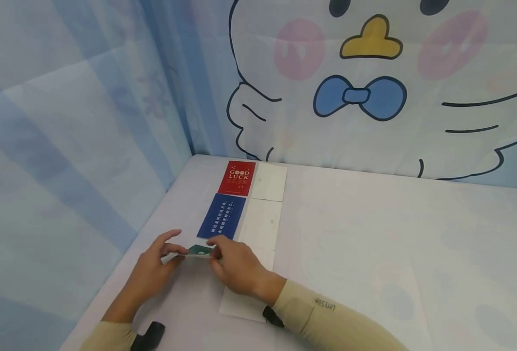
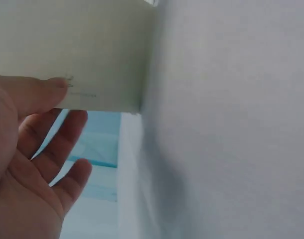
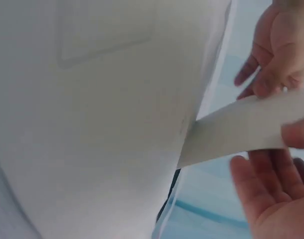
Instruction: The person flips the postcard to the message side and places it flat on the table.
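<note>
Between my two hands a green-faced card [image 1: 200, 250] is held on edge above the near left of the table. My left hand [image 1: 149, 270] pinches its left end; in the left wrist view the thumb lies across the card's pale back [image 2: 107, 55], which bears small print, and the other fingers spread behind. At the other end my right hand [image 1: 241, 267] grips it by thumb and fingers. The card's lower edge comes down close to the tabletop in the right wrist view. Just beyond lies a blue card [image 1: 222, 216] with white lettering.
A red "GOOD LUCK" card [image 1: 237, 178] lies beyond the blue one. Right of them runs a column of several white cards [image 1: 262, 222], partly hidden by my right hand and arm. A patterned curtain [image 1: 87, 146] borders the white table [image 1: 350, 263] at left and back.
</note>
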`<state>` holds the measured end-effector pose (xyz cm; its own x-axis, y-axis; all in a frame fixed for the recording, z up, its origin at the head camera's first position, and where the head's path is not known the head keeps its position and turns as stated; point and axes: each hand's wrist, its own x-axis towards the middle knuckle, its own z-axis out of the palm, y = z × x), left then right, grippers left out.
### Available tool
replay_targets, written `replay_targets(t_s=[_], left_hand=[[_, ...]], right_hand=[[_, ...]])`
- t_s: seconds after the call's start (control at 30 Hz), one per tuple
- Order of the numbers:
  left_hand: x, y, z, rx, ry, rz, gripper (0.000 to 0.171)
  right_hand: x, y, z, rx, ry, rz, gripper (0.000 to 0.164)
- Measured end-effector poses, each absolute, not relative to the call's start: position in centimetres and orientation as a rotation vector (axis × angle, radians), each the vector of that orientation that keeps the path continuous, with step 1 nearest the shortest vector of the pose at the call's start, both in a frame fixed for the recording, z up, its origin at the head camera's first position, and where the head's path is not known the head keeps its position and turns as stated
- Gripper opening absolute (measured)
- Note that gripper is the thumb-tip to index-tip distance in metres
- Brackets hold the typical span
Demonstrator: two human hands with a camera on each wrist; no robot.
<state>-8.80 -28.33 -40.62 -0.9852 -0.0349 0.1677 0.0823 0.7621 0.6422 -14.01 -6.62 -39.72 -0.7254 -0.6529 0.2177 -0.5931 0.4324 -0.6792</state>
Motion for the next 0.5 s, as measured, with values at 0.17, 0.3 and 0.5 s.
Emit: replay_targets(t_s=[0.17,0.3,0.5], left_hand=[[-9.1,-27.9,-39.5,0.007,-2.703,-1.050,0.063],[-9.1,-27.7,-39.3,0.005,-2.656,-1.054,0.062],[-9.0,-27.7,-39.4,-0.001,-2.655,-1.047,0.046]], right_hand=[[-14.0,-6.6,-40.0,-1.157,2.627,-1.586,0.035],[-14.3,-6.4,-40.0,-1.303,2.759,-1.549,0.026],[-14.6,-5.9,-39.5,-1.206,2.736,-1.289,0.039]])
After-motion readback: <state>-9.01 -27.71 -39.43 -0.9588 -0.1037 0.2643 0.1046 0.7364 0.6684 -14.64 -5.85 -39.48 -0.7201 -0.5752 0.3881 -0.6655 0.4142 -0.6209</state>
